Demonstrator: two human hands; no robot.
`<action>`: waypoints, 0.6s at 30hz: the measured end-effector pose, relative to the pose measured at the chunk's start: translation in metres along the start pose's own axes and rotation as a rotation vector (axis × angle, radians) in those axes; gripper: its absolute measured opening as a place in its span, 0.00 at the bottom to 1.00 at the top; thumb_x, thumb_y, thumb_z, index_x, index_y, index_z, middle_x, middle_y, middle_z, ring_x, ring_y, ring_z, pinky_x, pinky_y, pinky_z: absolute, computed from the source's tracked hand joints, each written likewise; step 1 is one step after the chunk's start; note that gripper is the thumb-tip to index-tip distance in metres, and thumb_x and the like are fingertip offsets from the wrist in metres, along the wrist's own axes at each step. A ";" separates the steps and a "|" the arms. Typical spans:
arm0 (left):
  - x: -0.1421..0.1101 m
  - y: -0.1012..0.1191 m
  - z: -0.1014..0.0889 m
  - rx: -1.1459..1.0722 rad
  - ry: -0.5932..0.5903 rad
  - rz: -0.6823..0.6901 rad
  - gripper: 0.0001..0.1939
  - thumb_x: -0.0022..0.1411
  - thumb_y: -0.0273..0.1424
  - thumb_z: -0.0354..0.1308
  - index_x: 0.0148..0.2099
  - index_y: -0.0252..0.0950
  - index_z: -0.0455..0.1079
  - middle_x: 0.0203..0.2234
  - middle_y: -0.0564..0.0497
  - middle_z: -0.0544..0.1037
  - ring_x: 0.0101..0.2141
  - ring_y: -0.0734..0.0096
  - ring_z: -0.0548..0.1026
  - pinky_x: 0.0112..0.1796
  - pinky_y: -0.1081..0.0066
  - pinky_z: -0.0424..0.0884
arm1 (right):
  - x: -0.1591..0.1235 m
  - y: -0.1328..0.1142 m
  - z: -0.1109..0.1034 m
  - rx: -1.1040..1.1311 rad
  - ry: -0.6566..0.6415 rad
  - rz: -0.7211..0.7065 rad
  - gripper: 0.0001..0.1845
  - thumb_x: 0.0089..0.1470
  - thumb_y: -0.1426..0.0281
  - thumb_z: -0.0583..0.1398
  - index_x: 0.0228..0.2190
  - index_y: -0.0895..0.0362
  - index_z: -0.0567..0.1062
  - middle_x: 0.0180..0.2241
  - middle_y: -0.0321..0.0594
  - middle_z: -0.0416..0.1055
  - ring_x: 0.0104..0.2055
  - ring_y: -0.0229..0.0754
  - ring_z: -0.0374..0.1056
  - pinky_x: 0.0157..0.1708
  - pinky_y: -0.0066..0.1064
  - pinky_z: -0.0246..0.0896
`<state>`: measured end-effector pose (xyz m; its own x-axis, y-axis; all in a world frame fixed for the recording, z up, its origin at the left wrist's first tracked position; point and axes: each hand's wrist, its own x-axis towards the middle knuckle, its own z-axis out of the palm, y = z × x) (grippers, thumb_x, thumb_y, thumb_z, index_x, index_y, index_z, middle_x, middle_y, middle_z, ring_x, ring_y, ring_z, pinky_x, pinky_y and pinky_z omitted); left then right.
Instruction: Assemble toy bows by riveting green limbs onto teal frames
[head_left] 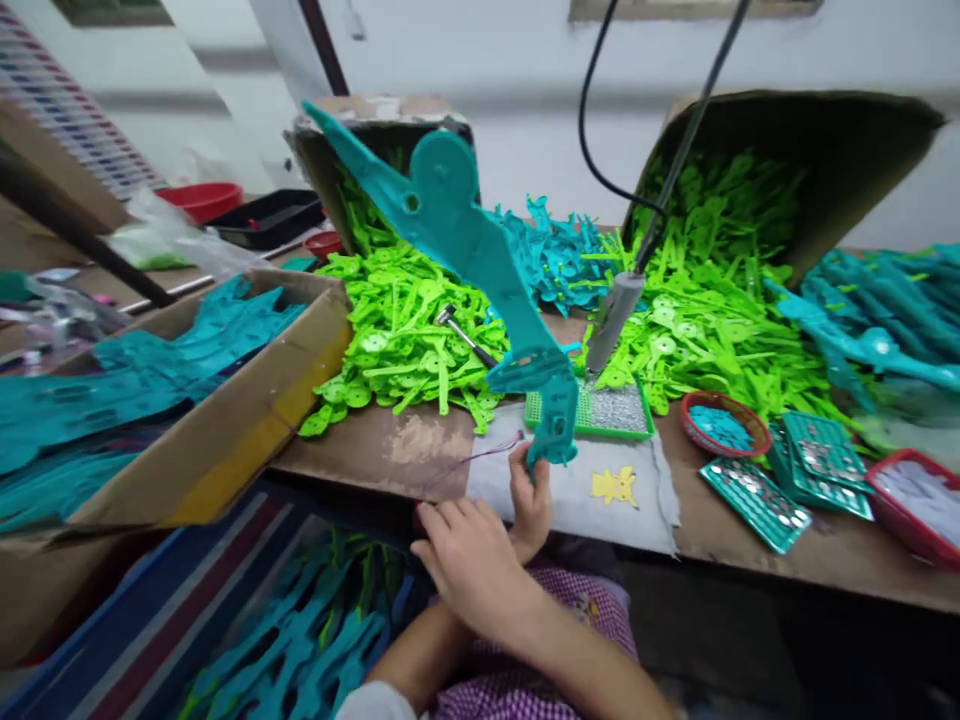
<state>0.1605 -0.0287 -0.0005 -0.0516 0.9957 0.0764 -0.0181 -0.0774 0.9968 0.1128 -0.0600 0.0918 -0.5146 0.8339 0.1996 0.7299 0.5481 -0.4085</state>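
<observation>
My left hand [531, 505] pinches the narrow lower end of a long teal plastic part [487, 255]. The part stands upright above the bench, with a round disc near its upper end. Crossed over my left forearm, my right hand [469, 560] is closed with its fingers curled at the bench's front edge. A small dark red bit shows at its fingertips, and a thin purple wire [469, 458] runs from there onto a grey cloth [499, 490]. Behind the teal part, a grey electric screwdriver [615, 322] hangs over a green tray of small screws [616, 410].
Bright green plastic parts [405, 335] lie heaped around a small hammer [469, 337]. On the left stands a cardboard box [255, 420] of teal parts. A red basket [724, 425], coin-like discs on green cards [756, 503] and a red tub [915, 510] stand right.
</observation>
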 end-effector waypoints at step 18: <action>0.017 -0.005 0.015 0.118 -0.670 -0.037 0.13 0.60 0.42 0.56 0.38 0.39 0.74 0.33 0.45 0.79 0.36 0.59 0.77 0.38 0.61 0.73 | -0.203 0.184 -0.086 0.136 0.688 0.782 0.17 0.60 0.59 0.53 0.33 0.54 0.77 0.35 0.43 0.78 0.38 0.45 0.72 0.40 0.36 0.65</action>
<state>0.1751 -0.0101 -0.0039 0.5775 0.8164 0.0016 0.1031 -0.0749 0.9918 0.3900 -0.1235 0.0526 0.4765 0.8324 0.2830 0.6699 -0.1352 -0.7300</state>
